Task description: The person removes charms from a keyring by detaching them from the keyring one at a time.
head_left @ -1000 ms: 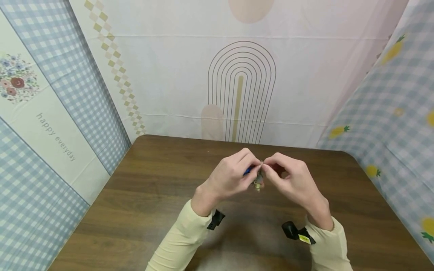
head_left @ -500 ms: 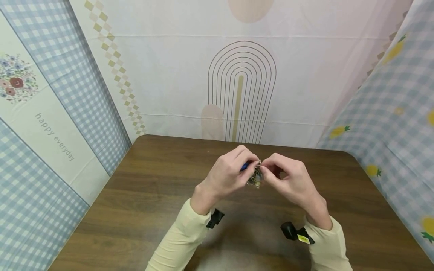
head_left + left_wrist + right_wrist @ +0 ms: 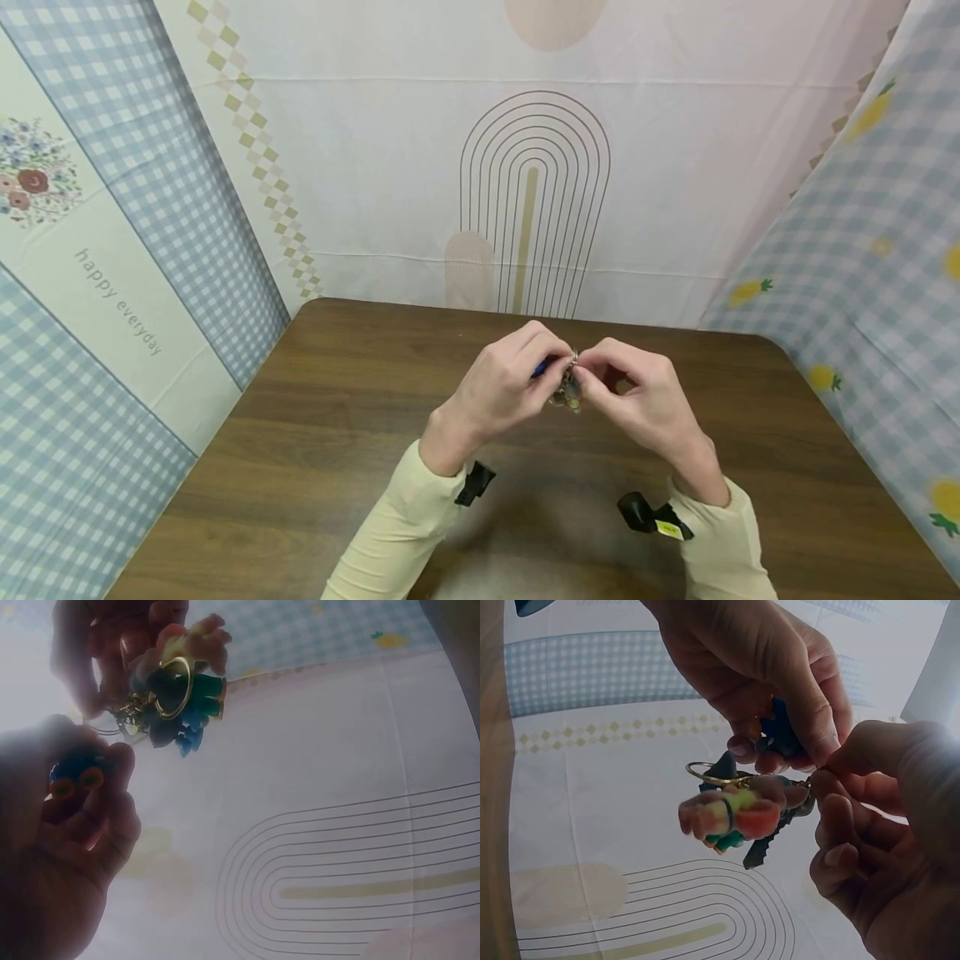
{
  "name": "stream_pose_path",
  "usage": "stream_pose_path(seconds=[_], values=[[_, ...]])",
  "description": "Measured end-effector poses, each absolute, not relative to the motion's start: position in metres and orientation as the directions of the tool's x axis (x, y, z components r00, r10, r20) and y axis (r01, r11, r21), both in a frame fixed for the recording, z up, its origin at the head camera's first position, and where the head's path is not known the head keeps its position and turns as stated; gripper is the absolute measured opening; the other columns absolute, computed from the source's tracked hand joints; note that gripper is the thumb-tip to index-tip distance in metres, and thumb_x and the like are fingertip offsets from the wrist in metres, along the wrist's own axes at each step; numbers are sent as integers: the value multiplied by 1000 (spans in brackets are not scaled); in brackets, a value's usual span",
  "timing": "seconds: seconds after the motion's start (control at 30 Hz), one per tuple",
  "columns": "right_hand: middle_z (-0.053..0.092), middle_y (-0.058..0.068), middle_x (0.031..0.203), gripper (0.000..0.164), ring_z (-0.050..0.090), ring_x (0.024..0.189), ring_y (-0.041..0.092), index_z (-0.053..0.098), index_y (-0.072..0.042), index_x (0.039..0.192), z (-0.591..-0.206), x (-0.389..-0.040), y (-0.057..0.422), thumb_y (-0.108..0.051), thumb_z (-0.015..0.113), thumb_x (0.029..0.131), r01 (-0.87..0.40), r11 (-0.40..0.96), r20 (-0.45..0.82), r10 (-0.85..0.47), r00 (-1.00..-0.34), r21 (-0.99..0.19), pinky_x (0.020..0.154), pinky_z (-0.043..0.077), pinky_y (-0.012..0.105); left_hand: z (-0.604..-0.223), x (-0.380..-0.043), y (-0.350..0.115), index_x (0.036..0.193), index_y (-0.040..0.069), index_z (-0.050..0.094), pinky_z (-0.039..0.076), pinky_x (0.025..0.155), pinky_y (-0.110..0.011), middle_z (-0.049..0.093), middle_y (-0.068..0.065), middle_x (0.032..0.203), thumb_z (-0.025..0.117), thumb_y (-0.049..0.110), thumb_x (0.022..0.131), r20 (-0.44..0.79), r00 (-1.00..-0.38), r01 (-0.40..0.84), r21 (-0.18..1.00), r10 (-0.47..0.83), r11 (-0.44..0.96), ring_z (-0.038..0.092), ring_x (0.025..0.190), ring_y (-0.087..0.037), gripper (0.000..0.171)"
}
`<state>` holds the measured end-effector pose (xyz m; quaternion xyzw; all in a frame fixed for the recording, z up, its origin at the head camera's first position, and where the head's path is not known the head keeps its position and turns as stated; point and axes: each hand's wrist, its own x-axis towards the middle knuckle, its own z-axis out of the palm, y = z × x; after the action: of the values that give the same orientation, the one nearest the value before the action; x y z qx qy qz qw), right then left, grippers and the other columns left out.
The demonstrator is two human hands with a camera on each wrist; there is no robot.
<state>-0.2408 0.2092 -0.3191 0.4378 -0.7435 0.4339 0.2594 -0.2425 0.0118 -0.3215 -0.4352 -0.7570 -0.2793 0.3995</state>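
Note:
My left hand (image 3: 501, 379) and right hand (image 3: 647, 393) meet fingertip to fingertip above the table. Curled in the left hand's fingers is a small blue figurine (image 3: 781, 729) with orange parts, mostly covered in the head view. My right thumb and index finger pinch the metal ring and chain end where the hands meet; the fingertips hide exactly which part. Below hangs a keychain bunch of toy figurines (image 3: 739, 816) in pink, yellow and green, with a gold ring (image 3: 190, 681) among them. A dark jagged-edged strip (image 3: 759, 851) dangles there too.
The brown wooden table (image 3: 322, 433) lies under both hands. A white patterned cloth (image 3: 375, 167) hangs behind it, with blue checked cloths (image 3: 847, 250) at the sides. Black wrist cameras (image 3: 637, 511) sit on both forearms.
Both hands have shifted slightly left, the left hand also a little upward. The hanging figurines have swung and turned, showing more of the bunch between the hands. Both grips look kept.

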Motion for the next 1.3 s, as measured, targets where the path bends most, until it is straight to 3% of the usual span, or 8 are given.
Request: stream_pose_path(seconds=[0.23, 0.43, 0.67, 0.9, 1.13, 1.3], values=[[57, -7, 74, 25, 47, 62, 0, 67, -10, 85, -320, -241, 208, 13, 70, 76, -909, 207, 791, -448, -418, -363, 51, 37, 13, -321, -243, 9, 93, 6, 63, 52, 79, -15, 62, -2, 90, 60, 10, 95, 859, -318, 872, 98, 402, 480, 61, 83, -9, 6], [57, -8, 72, 25, 49, 60, 1, 65, -15, 85, -317, -238, 209, 10, 66, 81, -868, 240, 749, -439, -496, -435, 52, 41, 13, -320, -242, 11, 93, 6, 63, 51, 79, -14, 62, -2, 90, 66, 6, 91, 857, -310, 878, 91, 413, 470, 61, 83, -9, 4], [58, -7, 69, 22, 50, 58, 1, 67, -14, 85, -315, -234, 209, 7, 65, 85, -809, 297, 694, -415, -588, -507, 51, 42, 15, -320, -241, 13, 93, 4, 64, 52, 81, -15, 62, -3, 90, 63, 8, 93, 855, -283, 880, 52, 435, 472, 62, 84, -10, 3], [56, -7, 69, 20, 47, 57, 1, 67, -13, 86, -315, -235, 210, 7, 66, 84, -801, 304, 692, -404, -599, -516, 50, 39, 15, -320, -242, 12, 92, 6, 64, 52, 81, -16, 63, -2, 89, 68, 5, 89, 863, -278, 867, 37, 421, 497, 62, 83, -11, 5], [56, -7, 70, 22, 49, 57, 1, 67, -10, 87, -317, -237, 209, 11, 65, 82, -857, 211, 745, -426, -513, -470, 50, 41, 15, -320, -244, 10, 93, 7, 64, 52, 79, -18, 63, -1, 89, 69, 5, 89, 872, -284, 862, 50, 398, 505, 62, 82, -11, 7], [58, -5, 68, 20, 51, 57, 1, 67, -10, 84, -318, -237, 208, 9, 63, 87, -814, 247, 699, -421, -579, -525, 50, 42, 15, -320, -244, 11, 92, 7, 64, 52, 80, -17, 63, -1, 88, 68, 5, 88, 873, -272, 870, 43, 406, 491, 62, 82, -11, 6]])
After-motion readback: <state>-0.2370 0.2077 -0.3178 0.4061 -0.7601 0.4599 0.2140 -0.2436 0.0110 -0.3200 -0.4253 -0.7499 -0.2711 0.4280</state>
